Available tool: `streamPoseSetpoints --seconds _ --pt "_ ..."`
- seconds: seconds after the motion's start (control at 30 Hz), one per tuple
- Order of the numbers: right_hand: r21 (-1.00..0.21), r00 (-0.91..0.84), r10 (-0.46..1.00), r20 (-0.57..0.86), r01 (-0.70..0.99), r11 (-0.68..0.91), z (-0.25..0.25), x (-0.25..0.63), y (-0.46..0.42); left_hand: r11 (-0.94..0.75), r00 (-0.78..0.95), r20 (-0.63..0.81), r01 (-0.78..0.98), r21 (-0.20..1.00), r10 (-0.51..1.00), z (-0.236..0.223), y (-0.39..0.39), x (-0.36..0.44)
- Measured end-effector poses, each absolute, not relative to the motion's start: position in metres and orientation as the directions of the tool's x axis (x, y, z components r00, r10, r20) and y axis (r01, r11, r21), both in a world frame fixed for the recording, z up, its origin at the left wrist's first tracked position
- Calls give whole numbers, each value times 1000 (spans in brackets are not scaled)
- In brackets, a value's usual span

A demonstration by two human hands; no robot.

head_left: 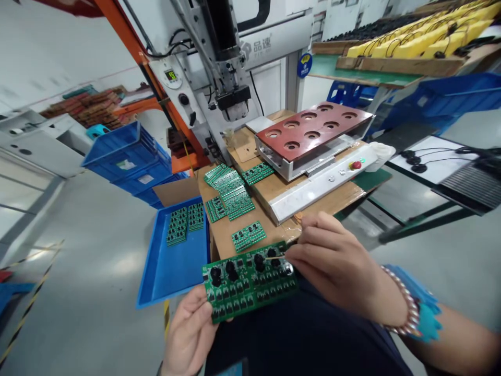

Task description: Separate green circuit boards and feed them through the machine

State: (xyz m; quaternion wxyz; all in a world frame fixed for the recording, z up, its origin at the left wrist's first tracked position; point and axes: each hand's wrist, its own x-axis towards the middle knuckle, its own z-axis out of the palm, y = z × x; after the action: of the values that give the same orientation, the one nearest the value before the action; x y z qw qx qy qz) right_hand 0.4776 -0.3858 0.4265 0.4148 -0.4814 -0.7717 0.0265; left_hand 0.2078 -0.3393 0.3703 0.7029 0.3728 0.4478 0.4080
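My left hand (191, 324) grips the lower left corner of a green circuit board (250, 284), which has black round parts along its top and rows of small dark parts below. My right hand (332, 261), at the board's upper right, pinches a thin pale stick (275, 257). The stick's tip reaches one of the black round parts (259, 261). Just beyond the held board, a smaller-looking circuit board (248, 236) lies on the wooden bench. Farther back is an overlapping pile of circuit boards (230, 188).
A blue tray (174, 266) with several boards stands at the left, below stacked blue crates (125, 151). Ahead are a machine head (234, 99), a red-brown fixture plate (313, 130) with round holes, and a control bar with a red button (355, 165). Yellow items (422, 39) fill a rear table.
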Motion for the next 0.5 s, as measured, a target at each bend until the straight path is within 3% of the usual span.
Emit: streamPoseSetpoints --seconds 0.5 --pt "-423 -188 761 621 737 528 430 477 -385 376 298 -299 -250 892 906 375 -341 210"
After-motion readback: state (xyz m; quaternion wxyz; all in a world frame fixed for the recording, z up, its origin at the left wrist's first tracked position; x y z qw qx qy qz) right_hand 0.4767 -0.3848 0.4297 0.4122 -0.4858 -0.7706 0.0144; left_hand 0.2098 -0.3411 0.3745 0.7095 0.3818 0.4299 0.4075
